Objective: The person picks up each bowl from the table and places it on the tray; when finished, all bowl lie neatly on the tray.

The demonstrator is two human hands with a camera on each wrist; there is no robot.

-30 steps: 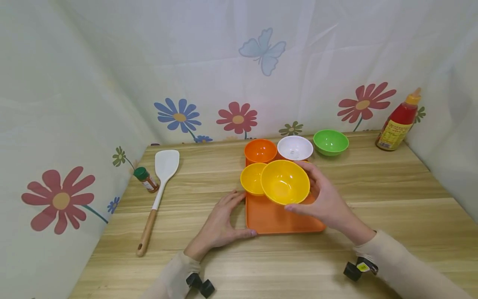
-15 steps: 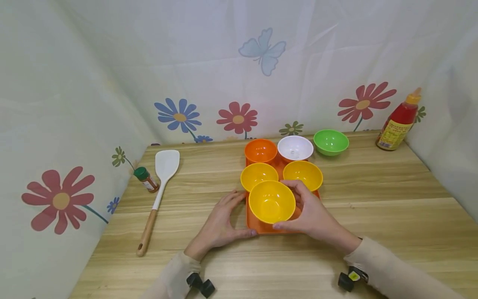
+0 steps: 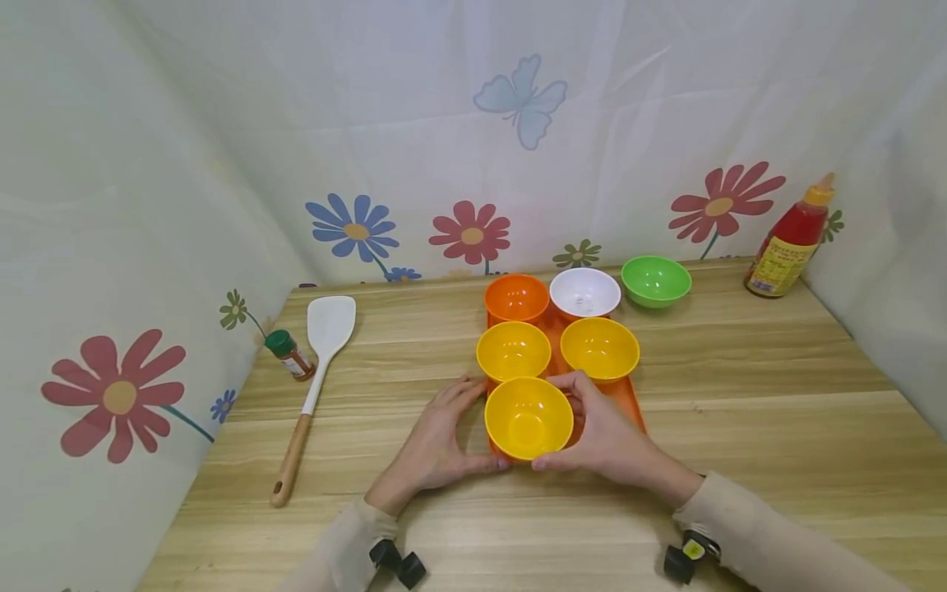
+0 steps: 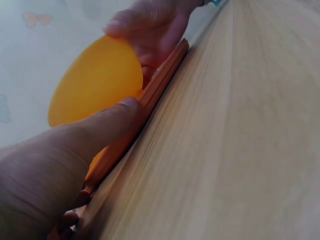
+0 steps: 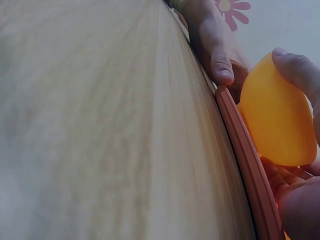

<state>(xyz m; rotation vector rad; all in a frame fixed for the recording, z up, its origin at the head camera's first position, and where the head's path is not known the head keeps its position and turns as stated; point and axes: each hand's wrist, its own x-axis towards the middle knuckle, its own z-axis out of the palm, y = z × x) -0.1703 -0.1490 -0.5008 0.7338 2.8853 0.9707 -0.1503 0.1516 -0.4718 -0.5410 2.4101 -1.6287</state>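
Observation:
My right hand (image 3: pixel 610 436) pinches a yellow bowl (image 3: pixel 528 418) by its rim, thumb in front and fingers at the far right side. The bowl is upright over the front left part of an orange tray (image 3: pixel 629 403); whether its base touches the tray I cannot tell. At the tray's front left corner my left hand (image 3: pixel 436 448) holds on, its thumb (image 4: pixel 112 117) on the front edge and its fingers along the left side. Behind, on the tray, are a yellow bowl (image 3: pixel 514 352) at left, another yellow bowl (image 3: pixel 600 349) at right, an orange bowl (image 3: pixel 516 298) and a white bowl (image 3: pixel 584 293).
A green bowl (image 3: pixel 655 282) stands on the table right of the white one. Farther right is a red sauce bottle (image 3: pixel 786 240). On the left lie a white spatula (image 3: pixel 318 386) with a wooden handle and a small green-capped jar (image 3: pixel 290 355). Flowered cloth (image 3: pixel 399 107) encloses the table.
My right hand has carried the held yellow bowl toward me, down and left, uncovering the right yellow bowl on the tray. My left hand has stayed at the tray corner.

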